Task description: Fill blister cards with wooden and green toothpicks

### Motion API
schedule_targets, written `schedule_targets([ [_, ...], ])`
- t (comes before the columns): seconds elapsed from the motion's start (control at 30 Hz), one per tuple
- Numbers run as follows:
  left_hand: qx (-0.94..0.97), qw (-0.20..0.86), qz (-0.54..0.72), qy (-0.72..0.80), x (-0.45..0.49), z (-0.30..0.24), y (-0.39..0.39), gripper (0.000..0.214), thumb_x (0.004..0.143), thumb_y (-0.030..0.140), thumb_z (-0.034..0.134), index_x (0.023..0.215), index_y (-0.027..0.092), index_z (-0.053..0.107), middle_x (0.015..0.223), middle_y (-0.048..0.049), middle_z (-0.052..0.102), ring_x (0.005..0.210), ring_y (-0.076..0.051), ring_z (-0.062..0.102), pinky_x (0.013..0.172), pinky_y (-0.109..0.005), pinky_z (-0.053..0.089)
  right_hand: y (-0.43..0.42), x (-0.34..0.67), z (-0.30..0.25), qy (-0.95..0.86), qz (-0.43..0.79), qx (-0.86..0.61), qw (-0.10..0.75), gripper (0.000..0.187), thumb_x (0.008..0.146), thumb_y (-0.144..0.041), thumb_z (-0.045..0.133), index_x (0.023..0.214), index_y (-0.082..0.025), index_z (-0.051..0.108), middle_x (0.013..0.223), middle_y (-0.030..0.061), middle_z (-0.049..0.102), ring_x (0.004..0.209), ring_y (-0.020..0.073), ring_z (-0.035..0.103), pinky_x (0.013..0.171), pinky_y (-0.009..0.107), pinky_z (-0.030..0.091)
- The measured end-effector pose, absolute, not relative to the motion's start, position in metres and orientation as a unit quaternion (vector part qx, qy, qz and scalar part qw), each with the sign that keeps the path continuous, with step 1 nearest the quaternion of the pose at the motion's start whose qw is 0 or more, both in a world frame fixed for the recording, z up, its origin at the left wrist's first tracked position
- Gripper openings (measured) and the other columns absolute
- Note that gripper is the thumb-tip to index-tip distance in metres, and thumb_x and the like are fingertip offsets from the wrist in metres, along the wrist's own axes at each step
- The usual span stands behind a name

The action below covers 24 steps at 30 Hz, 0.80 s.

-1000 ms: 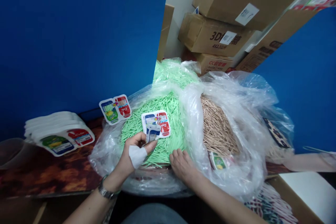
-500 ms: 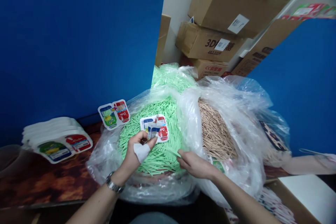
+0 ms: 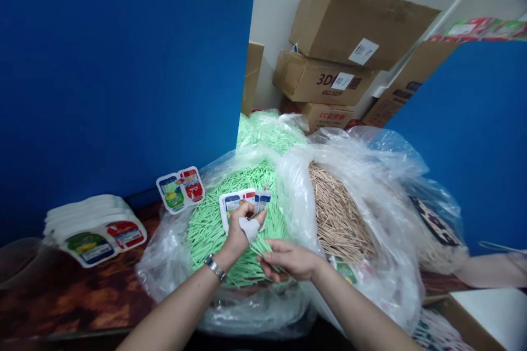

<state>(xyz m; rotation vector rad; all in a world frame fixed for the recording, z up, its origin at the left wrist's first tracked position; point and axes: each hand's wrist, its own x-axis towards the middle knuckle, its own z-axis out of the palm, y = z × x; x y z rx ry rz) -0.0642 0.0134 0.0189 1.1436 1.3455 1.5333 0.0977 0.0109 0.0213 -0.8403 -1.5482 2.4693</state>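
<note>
My left hand (image 3: 241, 233), with a white patch at the thumb base, is closed on a small blue-and-white printed packet (image 3: 262, 197). Behind those fingers a white-edged card (image 3: 225, 209) with blue and red pictures lies over the heap of thin green sticks (image 3: 214, 225); the hand partly covers it. Just right and below, my right hand (image 3: 288, 260) pinches a small bunch of green sticks (image 3: 262, 247), close to the left thumb. A clear plastic bag (image 3: 164, 252) surrounds the heap.
Another similar card (image 3: 181, 189) leans at the bag's left edge. Stacked white-edged cards (image 3: 93, 208) sit farther left. A bag of brown sticks (image 3: 337, 214) stands right of the green ones. Cardboard boxes (image 3: 346, 24) are piled behind, between blue panels (image 3: 123, 66).
My left hand has shifted right and slightly down with the packet, now in front of the card's right part. My right hand has turned, bringing its green sticks nearer. The view has tilted slightly.
</note>
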Motion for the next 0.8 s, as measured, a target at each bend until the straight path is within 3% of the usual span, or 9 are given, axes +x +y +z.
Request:
schedule_targets([
  [0.17,0.453,0.389,0.6,0.533,-0.068,0.029,0.007,0.032,0.072,0.033,0.068,0.058,0.02,0.042,0.056,0.008,0.037,0.051,-0.009,0.037,0.049,-0.021,0.032,0.012,0.086,0.025,-0.547,0.777,-0.302,0.082,0.047,0.077,-0.059,0.064,0.093,-0.016,0.054,0.065,-0.0065,0.047,0.049,0.0055,0.045,0.042,0.018,0.029],
  [0.33,0.451,0.379,0.604,0.536,-0.086,0.043,-0.001,0.036,0.074,0.032,0.069,0.058,0.02,0.039,0.056,0.0083,0.035,0.05,-0.008,0.032,0.048,-0.021,0.027,0.002,0.082,0.022,-0.638,0.669,-0.351,0.151,0.042,0.087,-0.063,0.046,0.083,-0.021,0.047,0.067,-0.0048,0.05,0.059,0.0107,0.05,0.058,0.025,0.043],
  [0.47,0.439,0.376,0.606,0.546,-0.097,0.043,-0.011,0.036,0.075,0.033,0.068,0.059,0.021,0.039,0.055,0.0083,0.036,0.049,-0.008,0.031,0.047,-0.021,0.027,-0.008,0.078,0.026,-0.737,0.553,-0.35,0.172,0.04,0.095,-0.056,0.033,0.091,-0.021,0.053,0.084,0.0016,0.061,0.085,0.017,0.058,0.086,0.036,0.045],
  [0.6,0.426,0.368,0.605,0.563,-0.104,0.037,-0.019,0.036,0.073,0.033,0.07,0.058,0.02,0.04,0.056,0.0078,0.037,0.051,-0.009,0.033,0.049,-0.022,0.029,-0.01,0.077,0.028,-0.717,0.557,-0.367,0.203,0.04,0.094,-0.055,0.036,0.109,-0.023,0.056,0.108,0.0066,0.061,0.113,0.0212,0.053,0.101,0.04,0.038],
  [0.67,0.425,0.369,0.601,0.567,-0.108,0.034,-0.023,0.034,0.072,0.032,0.07,0.058,0.02,0.042,0.055,0.0074,0.039,0.051,-0.009,0.035,0.05,-0.022,0.029,-0.01,0.076,0.024,-0.675,0.59,-0.371,0.242,0.038,0.093,-0.055,0.039,0.104,-0.022,0.057,0.099,0.0051,0.062,0.109,0.0211,0.055,0.102,0.042,0.037],
  [0.73,0.428,0.374,0.597,0.566,-0.11,0.032,-0.027,0.032,0.07,0.031,0.072,0.058,0.02,0.045,0.055,0.0071,0.04,0.051,-0.009,0.036,0.049,-0.022,0.03,-0.009,0.074,0.02,-0.597,0.654,-0.358,0.295,0.036,0.091,-0.056,0.045,0.099,-0.022,0.055,0.08,-0.0003,0.057,0.084,0.0178,0.06,0.093,0.042,0.044],
  [0.8,0.435,0.382,0.588,0.564,-0.112,0.03,-0.032,0.032,0.069,0.03,0.073,0.058,0.019,0.046,0.054,0.0074,0.039,0.05,-0.009,0.035,0.049,-0.022,0.029,-0.008,0.07,0.02,-0.506,0.714,-0.338,0.346,0.037,0.087,-0.057,0.052,0.102,-0.022,0.052,0.07,-0.0052,0.048,0.064,0.0129,0.054,0.08,0.04,0.05],
])
